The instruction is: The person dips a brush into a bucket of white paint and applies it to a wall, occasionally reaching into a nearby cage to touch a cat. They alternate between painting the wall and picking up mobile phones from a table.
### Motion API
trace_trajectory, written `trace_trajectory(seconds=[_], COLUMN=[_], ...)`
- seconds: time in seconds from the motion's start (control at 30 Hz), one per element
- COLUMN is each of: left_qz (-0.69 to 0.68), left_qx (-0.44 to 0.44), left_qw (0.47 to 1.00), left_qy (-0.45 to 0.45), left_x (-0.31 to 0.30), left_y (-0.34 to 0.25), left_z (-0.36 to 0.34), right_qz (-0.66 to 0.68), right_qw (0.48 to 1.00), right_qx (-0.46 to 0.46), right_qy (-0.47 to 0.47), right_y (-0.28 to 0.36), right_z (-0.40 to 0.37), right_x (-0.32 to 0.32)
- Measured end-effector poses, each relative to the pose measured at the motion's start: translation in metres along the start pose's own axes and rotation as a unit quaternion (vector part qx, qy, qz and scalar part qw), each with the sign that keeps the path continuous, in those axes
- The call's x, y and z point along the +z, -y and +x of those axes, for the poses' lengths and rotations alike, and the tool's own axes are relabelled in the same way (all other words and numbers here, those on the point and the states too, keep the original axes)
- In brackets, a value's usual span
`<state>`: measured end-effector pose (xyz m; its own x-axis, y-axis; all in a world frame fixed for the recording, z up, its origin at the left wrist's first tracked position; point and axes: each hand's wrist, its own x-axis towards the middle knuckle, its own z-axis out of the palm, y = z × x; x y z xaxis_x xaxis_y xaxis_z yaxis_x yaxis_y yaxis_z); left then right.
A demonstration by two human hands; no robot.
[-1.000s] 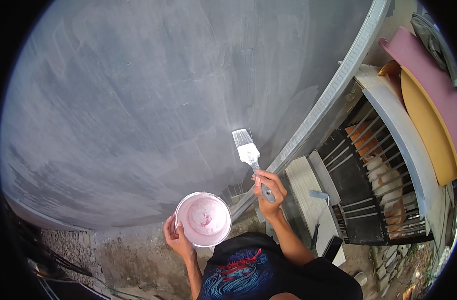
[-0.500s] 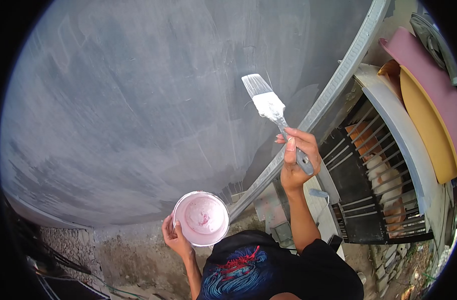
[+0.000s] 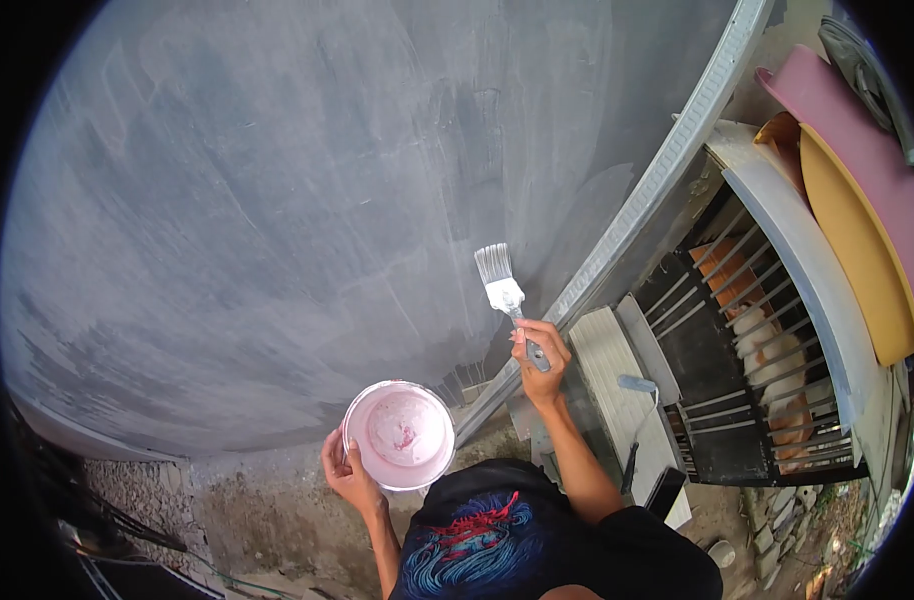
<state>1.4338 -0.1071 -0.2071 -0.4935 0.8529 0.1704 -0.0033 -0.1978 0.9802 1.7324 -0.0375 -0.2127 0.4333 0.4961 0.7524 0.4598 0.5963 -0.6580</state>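
Note:
My right hand [image 3: 540,358] grips the handle of a flat paintbrush [image 3: 501,285]. Its grey-white bristles point up and touch the grey painted wall [image 3: 277,200] low on its right side. My left hand [image 3: 349,470] holds a small pink bucket [image 3: 398,435] by its rim at waist height, close to the wall's base. A little whitish paint with red specks lies in the bucket's bottom. The wall shows streaky brush marks, lighter near the top.
A ribbed metal strip [image 3: 637,215] runs diagonally along the wall's right edge. Right of it stands a barred cage [image 3: 747,350] with orange and white shapes inside. Yellow and pink boards [image 3: 857,200] lean on top. A paint roller [image 3: 637,420] rests on a plank below. Gravel lies at the wall's foot.
My right hand raised the brush up the wall half a second ago, then brought it back down to the lower right part. The bucket in my left hand barely moved.

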Motion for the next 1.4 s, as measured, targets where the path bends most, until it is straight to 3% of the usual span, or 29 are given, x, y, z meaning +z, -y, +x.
trace_trajectory(seconds=[0.27, 0.6, 0.8, 0.97, 1.17, 1.4], left_qz=[-0.016, -0.027, -0.025, -0.018, -0.009, -0.011], left_qx=[0.005, 0.009, 0.005, 0.004, 0.0, 0.017], left_qw=[1.0, 0.999, 0.999, 1.0, 1.0, 1.0], left_qy=[0.008, 0.025, 0.024, 0.01, 0.016, 0.016], left_x=[0.004, 0.01, 0.01, 0.007, 0.008, 0.013], left_y=[-0.001, -0.008, -0.005, -0.002, -0.005, -0.005], left_z=[-0.005, -0.006, -0.008, -0.006, -0.005, -0.01], right_qz=[0.014, 0.044, 0.073, -0.011, -0.013, -0.057], right_qw=[0.998, 0.967, 0.954, 0.99, 1.0, 0.998], right_qx=[0.053, -0.232, -0.265, -0.136, 0.022, 0.024], right_qy=[-0.031, -0.095, -0.121, -0.038, -0.005, 0.004], right_y=[0.03, 0.087, 0.097, 0.03, 0.0, 0.018], right_z=[0.013, 0.178, 0.181, 0.1, 0.035, 0.018], right_x=[-0.021, -0.017, -0.023, -0.015, -0.024, -0.037])
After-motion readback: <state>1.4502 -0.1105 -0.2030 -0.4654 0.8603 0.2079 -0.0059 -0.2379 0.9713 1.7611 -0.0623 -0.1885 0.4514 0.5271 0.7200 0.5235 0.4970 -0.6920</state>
